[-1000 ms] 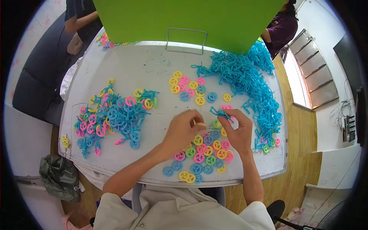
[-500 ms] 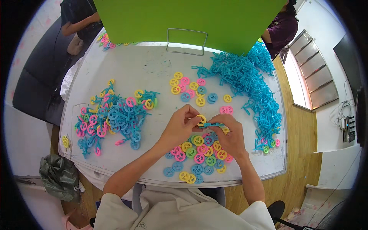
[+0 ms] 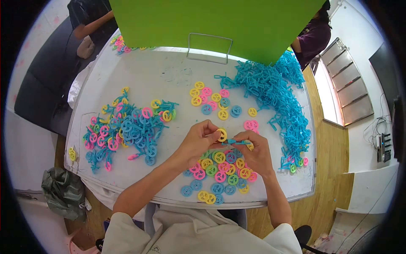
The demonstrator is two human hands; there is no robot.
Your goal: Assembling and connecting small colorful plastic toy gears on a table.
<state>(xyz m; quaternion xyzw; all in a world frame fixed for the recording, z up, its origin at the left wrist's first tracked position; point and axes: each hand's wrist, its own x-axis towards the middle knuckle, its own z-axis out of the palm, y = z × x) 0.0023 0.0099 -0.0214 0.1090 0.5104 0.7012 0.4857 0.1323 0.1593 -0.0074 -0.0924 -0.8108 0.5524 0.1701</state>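
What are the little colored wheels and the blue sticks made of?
The yellow wheel in the left hand looks like moulded plastic: bright, even colour, smooth. The blue stick held by the right hand seems the same, like the blue pile.

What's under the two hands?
Under the left hand and right hand lies a pile of coloured wheels on the white table. Wheels directly beneath are hidden.

glossy plastic wheels [image 3: 220, 158]; smooth matt white table [image 3: 169, 76]
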